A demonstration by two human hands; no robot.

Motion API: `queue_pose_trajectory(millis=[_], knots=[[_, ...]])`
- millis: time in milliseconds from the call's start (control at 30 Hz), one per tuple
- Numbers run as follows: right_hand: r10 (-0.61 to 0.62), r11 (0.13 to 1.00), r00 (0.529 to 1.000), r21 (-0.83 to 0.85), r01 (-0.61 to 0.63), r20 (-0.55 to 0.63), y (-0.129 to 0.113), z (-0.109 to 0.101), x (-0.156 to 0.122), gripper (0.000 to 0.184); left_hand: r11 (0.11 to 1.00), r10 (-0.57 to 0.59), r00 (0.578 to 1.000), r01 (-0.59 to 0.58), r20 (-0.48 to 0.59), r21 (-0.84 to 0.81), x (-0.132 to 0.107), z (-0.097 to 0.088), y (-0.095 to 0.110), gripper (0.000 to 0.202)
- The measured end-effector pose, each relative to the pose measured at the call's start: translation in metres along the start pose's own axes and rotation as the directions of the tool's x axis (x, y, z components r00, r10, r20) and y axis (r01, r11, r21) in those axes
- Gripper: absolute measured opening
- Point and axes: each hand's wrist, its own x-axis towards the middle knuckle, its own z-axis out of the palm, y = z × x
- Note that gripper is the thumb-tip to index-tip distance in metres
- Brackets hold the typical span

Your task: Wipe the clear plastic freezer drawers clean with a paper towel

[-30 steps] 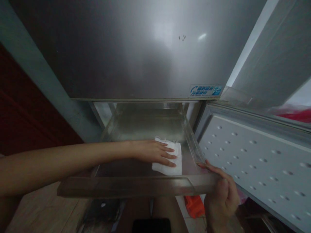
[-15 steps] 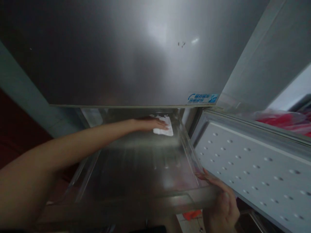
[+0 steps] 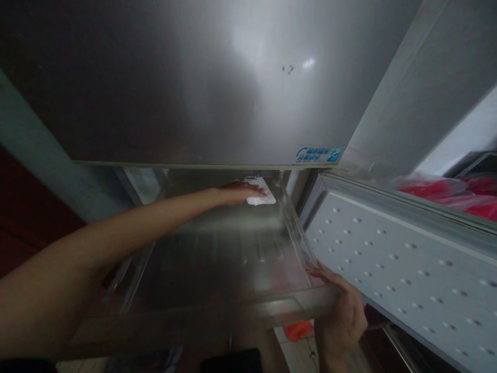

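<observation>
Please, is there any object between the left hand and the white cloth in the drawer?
Nothing visible stands between them: the left hand lies directly on the white cloth, toward the back of the drawer.

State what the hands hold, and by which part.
The right hand grips the drawer by its front right corner; the left hand lies flat on the cloth.

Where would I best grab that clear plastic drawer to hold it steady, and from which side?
Probably by the front rim of the clear plastic drawer, toward its right corner, coming from the near side. The rim spans the near end as a thick edge one could wrap; the right hand grips it there.
</observation>
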Motion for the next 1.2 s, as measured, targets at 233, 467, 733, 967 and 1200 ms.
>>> queue_pose_trajectory(millis=[233,467,733,967,1200], knots=[[0.011,1.000,1.000,0.014,-0.011,-0.024,0.000,0.002,0.001,0.028,0.973,0.162,0.968,-0.188,0.190,0.132,-0.040,0.008,0.072,0.053],[0.013,1.000,0.999,0.001,-0.013,-0.034,0.001,0.002,0.002,0.028,0.911,0.397,0.902,-0.410,0.171,0.049,-0.085,0.030,0.117,0.048],[0.029,1.000,0.999,0.012,-0.029,-0.037,0.002,-0.001,0.000,0.029,0.908,0.406,0.891,-0.419,0.203,0.024,-0.093,0.024,0.118,0.048],[0.030,0.998,0.998,0.064,-0.027,-0.052,-0.001,0.004,0.001,0.027,0.954,0.300,0.935,-0.293,0.188,-0.066,-0.063,0.011,0.078,0.055],[0.024,1.000,0.997,0.019,-0.023,-0.069,-0.003,0.004,0.001,0.028,0.958,0.286,0.954,-0.285,0.091,-0.028,-0.025,0.009,0.023,0.048]])
